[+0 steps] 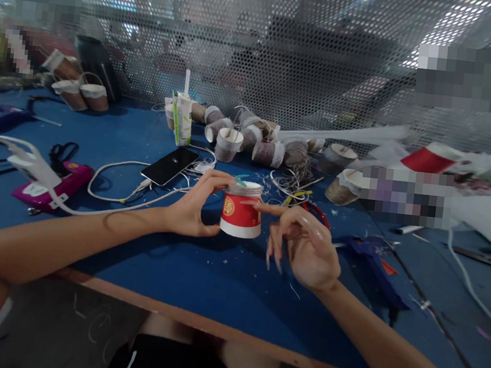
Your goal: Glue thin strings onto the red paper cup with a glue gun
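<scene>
My left hand [197, 205] grips a paper cup [241, 216] from its left side, thumb low and fingers at the rim. The cup is red with a gold print and a white band at the bottom; greyish cord is wound around its top. A bit of teal shows at the rim near my left fingertips. To the right, my right hand [307, 243] reaches its index finger against the cup's red side. Its other fingers hang apart, loosely bent, and nothing shows in them. Just above the table the cup stands roughly upright.
Several cord-wrapped cups [268, 153] lie along the back by the mesh screen. A phone [169, 165] on a white cable, a drink carton [182, 120] and a magenta power bank-like case [54, 187] are leftward. A blue glue gun [371, 264] and scissors [485, 259] lie right.
</scene>
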Demonstrator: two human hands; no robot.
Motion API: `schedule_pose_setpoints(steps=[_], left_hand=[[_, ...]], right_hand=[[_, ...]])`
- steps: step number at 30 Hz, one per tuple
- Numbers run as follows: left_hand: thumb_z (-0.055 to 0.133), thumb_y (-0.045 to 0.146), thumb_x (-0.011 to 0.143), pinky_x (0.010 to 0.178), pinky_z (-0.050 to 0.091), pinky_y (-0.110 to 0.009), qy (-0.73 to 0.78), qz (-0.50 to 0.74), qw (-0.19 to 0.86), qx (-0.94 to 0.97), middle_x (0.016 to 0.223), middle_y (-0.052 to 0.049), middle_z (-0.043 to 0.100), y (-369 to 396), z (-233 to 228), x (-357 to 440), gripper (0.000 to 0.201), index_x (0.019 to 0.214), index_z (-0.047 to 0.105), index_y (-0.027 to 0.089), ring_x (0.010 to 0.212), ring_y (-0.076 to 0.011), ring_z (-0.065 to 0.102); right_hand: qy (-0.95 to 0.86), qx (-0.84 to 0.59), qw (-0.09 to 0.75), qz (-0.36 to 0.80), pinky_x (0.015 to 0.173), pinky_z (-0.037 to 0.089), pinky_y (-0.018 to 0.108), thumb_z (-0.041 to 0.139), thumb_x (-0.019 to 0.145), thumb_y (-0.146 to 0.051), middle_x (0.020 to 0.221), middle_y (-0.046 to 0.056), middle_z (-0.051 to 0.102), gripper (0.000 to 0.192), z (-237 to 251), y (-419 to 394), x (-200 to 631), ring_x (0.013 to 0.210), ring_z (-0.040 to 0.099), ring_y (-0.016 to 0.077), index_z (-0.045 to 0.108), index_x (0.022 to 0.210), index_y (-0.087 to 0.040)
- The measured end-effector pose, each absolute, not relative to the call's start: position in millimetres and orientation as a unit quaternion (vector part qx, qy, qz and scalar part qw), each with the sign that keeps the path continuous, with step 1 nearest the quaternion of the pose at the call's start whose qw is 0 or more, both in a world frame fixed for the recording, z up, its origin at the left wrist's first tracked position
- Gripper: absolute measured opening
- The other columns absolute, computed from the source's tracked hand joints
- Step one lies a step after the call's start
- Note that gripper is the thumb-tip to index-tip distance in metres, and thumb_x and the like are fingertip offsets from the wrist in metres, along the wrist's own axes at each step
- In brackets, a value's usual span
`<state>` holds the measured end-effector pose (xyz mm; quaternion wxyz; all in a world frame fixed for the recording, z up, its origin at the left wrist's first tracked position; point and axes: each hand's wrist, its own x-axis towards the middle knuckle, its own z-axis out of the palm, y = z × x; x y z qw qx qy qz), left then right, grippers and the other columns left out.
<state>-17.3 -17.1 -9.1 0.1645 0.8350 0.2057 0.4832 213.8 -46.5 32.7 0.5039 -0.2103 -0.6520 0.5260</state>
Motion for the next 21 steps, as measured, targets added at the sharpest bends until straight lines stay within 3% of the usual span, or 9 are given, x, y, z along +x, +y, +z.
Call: schedule_pose_setpoints(steps=[6,11,13,15,16,17,19,21], left_hand=[[0.070,0.016,0.068,0.104,0.050,-0.048,0.186,0.498,0.181,0.828,0.127,-0.011,0.040,-16,-10,-17,0.077,0.136,0.036,0.028,0.125,-0.0275,0.047],[0.070,0.018,0.071,0.106,0.048,-0.050,0.172,0.511,0.194,0.819,0.127,-0.012,0.040,-16,-10,-16,0.073,0.135,0.036,0.027,0.126,-0.0267,0.048],[0.071,0.021,0.073,0.107,0.047,-0.050,0.171,0.509,0.202,0.819,0.129,-0.012,0.040,-15,-11,-17,0.071,0.135,0.036,0.027,0.128,-0.0274,0.047],[0.072,0.027,0.075,0.109,0.045,-0.051,0.167,0.503,0.213,0.821,0.133,-0.013,0.039,-14,-12,-18,0.071,0.136,0.034,0.027,0.131,-0.0283,0.045],[0.072,0.030,0.076,0.110,0.044,-0.051,0.164,0.499,0.219,0.823,0.135,-0.013,0.038,-14,-13,-19,0.073,0.137,0.032,0.028,0.134,-0.0289,0.044],[0.073,0.032,0.077,0.111,0.042,-0.052,0.159,0.493,0.226,0.825,0.138,-0.014,0.038,-13,-13,-19,0.075,0.138,0.030,0.028,0.136,-0.0298,0.043],[0.074,0.035,0.078,0.114,0.038,-0.055,0.146,0.480,0.235,0.832,0.142,-0.015,0.036,-12,-13,-20,0.079,0.140,0.026,0.030,0.140,-0.0326,0.038],[0.074,0.038,0.078,0.116,0.034,-0.058,0.137,0.461,0.244,0.842,0.144,-0.016,0.036,-12,-13,-21,0.080,0.141,0.025,0.030,0.143,-0.0351,0.034]], right_hand=[[-0.606,-0.218,0.526,0.555,0.026,0.039,0.027,0.051,0.087,-0.050,0.101,0.011,0.077,0.039,36,-43,215,0.029,0.043,0.0084,0.054,0.064,-0.020],[-0.560,-0.256,0.595,0.516,0.024,0.030,0.023,0.045,0.089,-0.044,0.085,0.005,0.075,0.038,34,-38,216,0.027,0.032,0.0054,0.048,0.059,-0.021],[-0.573,-0.258,0.632,0.454,0.026,0.033,0.023,0.046,0.090,-0.043,0.086,0.003,0.070,0.031,29,-33,219,0.033,0.041,0.0074,0.050,0.067,-0.022],[-0.636,-0.240,0.654,0.331,0.039,0.049,0.028,0.055,0.085,-0.045,0.096,0.004,0.064,0.020,25,-26,222,0.058,0.063,0.0151,0.054,0.084,-0.025],[-0.686,-0.228,0.642,0.255,0.054,0.057,0.034,0.062,0.080,-0.046,0.106,0.006,0.061,0.026,23,-23,224,0.081,0.068,0.0216,0.055,0.096,-0.026],[-0.740,-0.218,0.610,0.180,0.074,0.060,0.043,0.069,0.074,-0.048,0.119,0.009,0.057,0.045,21,-20,226,0.106,0.064,0.0284,0.052,0.110,-0.028],[-0.832,-0.206,0.511,0.070,0.106,0.041,0.060,0.078,0.064,-0.050,0.144,0.014,0.041,0.087,21,-17,229,0.137,0.040,0.0373,0.036,0.137,-0.028],[-0.877,-0.212,0.429,0.031,0.115,0.026,0.064,0.079,0.064,-0.053,0.155,0.016,0.027,0.110,23,-18,231,0.145,0.025,0.0391,0.014,0.149,-0.028]])
